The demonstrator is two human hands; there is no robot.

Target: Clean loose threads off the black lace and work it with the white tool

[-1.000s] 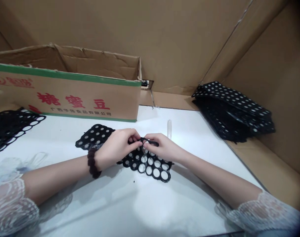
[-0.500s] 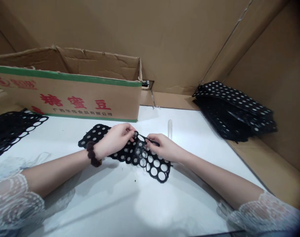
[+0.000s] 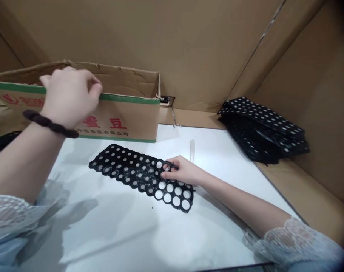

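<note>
My left hand [image 3: 71,92] is raised over the front rim of the cardboard box [image 3: 138,113]. Its fingers are curled towards the box; anything pinched in them is hidden from me. A dark brown hair tie [image 3: 50,124] circles that wrist. My right hand [image 3: 181,172] is closed round a slim black tool [image 3: 173,165], whose exact kind does not show. It rests on a black sheet [image 3: 123,166] full of round holes, which lies flat on the white table [image 3: 126,234]. Small grey circles fill most of the sheet, while larger white openings show at its right end.
Folded black dotted sheets [image 3: 265,124] are piled at the right, against the cardboard wall [image 3: 310,83]. A small clear tube [image 3: 192,151] lies behind my right hand. More black material [image 3: 2,142] shows at the left edge, partly behind my left arm.
My left hand has left the sheet and risen left to the box rim. My right hand stays at the sheet with the tool, and the sheet's right part now lies flatter.
</note>
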